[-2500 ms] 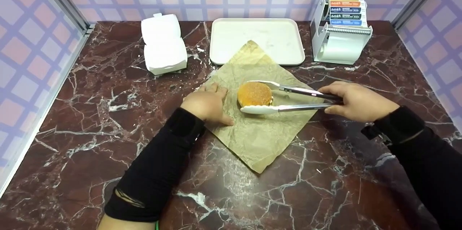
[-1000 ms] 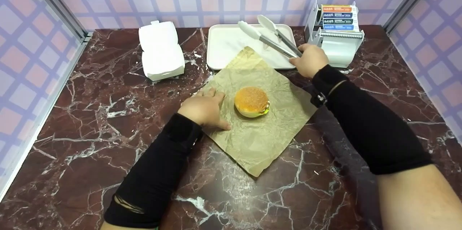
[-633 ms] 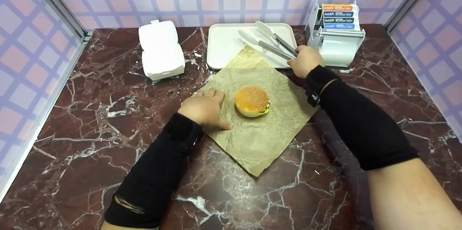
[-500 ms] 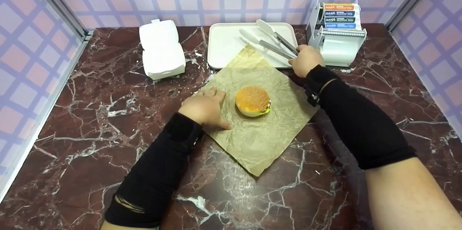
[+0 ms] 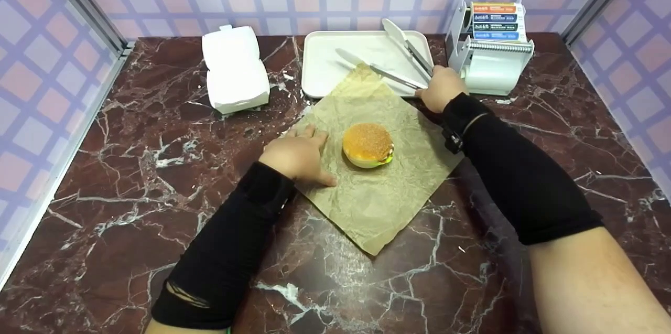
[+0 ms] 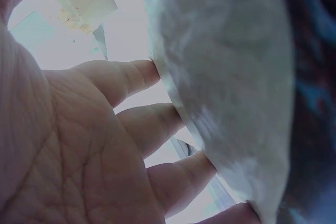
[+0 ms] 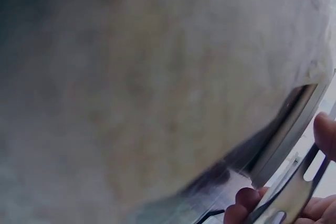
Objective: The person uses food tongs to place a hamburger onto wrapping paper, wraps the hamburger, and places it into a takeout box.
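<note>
The left hand (image 5: 298,158) lies with fingers spread on the left edge of the brown paper (image 5: 372,208); the right hand (image 5: 443,90) grips the metal tongs (image 5: 398,78), whose arms stand wide apart over the white tray (image 5: 321,64). The sesame-bun burger (image 5: 368,144) sits on the paper, nearer the left hand; from the right hand it lies leftward and towards the person, while the tongs' long axis slants away. Since half a second ago, the tongs' arms have spread wider; the burger stays put.
</note>
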Available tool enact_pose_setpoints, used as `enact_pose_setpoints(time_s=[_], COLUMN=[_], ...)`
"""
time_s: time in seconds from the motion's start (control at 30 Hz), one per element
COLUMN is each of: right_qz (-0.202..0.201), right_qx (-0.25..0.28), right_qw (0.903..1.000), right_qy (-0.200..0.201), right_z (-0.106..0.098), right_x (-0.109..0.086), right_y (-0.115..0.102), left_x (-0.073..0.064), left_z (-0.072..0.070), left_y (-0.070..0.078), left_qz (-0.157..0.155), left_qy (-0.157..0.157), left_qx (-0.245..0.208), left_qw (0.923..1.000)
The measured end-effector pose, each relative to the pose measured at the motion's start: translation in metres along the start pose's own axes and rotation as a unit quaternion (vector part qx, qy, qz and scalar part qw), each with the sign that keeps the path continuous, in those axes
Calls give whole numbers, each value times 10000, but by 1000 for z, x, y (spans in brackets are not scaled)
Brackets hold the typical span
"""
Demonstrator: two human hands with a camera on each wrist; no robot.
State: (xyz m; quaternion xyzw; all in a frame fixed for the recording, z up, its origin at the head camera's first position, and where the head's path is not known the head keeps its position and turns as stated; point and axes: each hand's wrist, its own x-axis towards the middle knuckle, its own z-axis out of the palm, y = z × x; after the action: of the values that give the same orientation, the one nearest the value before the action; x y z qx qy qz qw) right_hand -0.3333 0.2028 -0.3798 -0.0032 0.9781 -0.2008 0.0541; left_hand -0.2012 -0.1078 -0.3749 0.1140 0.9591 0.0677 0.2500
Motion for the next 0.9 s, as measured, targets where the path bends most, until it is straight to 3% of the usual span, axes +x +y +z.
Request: enact_pose_setpoints(time_s=[0.5,0.7,0.9], right_qz=[-212,-248,-668], right_qx=[-93,-162,463], right_qw=[9997,9992,9961], right_qy=[-8,251,336], right_z=[2,-9,-13], right_x=[-3,-8,-13], right_y=[3,-10,-32], left_x=[0,-1,-1], left_z=[2,1,0], left_y=[-1,-1,-1], left_qz=[-2,29,23], left_qy=[39,24,7], left_qx=[-34,-9,12], left_qw=[10000,10000,10000])
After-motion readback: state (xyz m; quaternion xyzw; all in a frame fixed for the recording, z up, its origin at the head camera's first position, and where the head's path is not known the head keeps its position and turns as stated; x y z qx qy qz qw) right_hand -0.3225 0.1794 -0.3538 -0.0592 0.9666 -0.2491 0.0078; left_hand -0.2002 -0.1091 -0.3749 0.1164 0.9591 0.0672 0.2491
